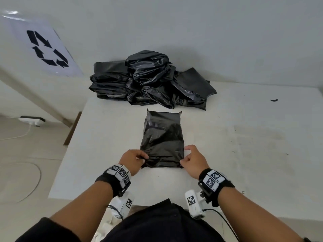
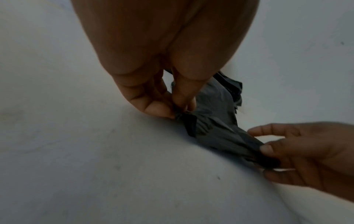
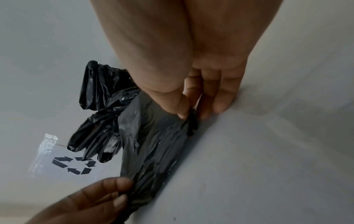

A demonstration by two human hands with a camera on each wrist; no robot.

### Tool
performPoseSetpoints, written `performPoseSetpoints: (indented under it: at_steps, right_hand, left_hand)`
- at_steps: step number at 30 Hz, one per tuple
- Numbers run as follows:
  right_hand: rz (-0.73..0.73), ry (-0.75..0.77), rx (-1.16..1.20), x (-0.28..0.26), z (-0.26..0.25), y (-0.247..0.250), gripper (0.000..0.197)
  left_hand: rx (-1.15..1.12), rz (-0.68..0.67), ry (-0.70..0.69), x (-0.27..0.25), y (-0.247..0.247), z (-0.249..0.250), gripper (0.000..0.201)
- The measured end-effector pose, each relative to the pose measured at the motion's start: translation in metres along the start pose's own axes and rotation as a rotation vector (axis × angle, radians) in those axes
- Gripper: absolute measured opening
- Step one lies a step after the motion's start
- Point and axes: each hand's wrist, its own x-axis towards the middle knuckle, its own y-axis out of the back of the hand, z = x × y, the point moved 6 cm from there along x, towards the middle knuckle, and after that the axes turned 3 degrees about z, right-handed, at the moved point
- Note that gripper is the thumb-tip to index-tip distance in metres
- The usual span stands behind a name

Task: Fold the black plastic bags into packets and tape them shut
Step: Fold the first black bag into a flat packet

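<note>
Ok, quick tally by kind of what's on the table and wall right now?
Black bag being folded, both hands pinching its near corners: 1
Pile of black bags, separate bags uncountable: 1
Recycling-symbol sheet on the wall: 1
Hands, left and right: 2
Total: 5

**What I can't make out from here**

In the head view my left hand (image 1: 133,158) covers the near left corner of the bag (image 1: 161,138), and my right hand (image 1: 193,158) covers the near right corner. The pile (image 1: 148,81) is a tangle; I can't count its bags or see where it meets the wall. The small dark scraps (image 1: 274,100) on the table (image 1: 244,137) are too tiny to identify. In both wrist views the frame's top cuts off my palm, and motion blur smears the bag's folds.
</note>
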Motion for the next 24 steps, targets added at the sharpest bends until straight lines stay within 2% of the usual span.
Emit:
performPoseSetpoints:
  at_steps: [4,6,12,17,24]
  right_hand:
    - [-0.009,-0.018,0.149,-0.003,-0.001,0.002,0.044]
    - [-0.039,-0.034,0.158,-0.004,0.001,0.002,0.042]
    - [-0.032,0.028,-0.109,-0.009,0.005,0.004,0.025]
    - [-0.065,0.006,-0.224,-0.010,0.009,0.001,0.016]
    - [-0.191,0.118,-0.219,-0.018,0.009,0.003,0.016]
  left_hand:
    - [-0.148,-0.014,0.062,-0.006,0.001,-0.008,0.012]
    - [-0.190,-0.040,0.076,-0.009,-0.001,-0.011,0.019]
    - [-0.072,-0.093,0.040,-0.010,0.001,-0.014,0.034]
    - [-0.057,-0.170,0.021,-0.011,0.000,-0.015,0.044]
    - [-0.038,-0.245,-0.002,-0.013,0.001,-0.015,0.037]
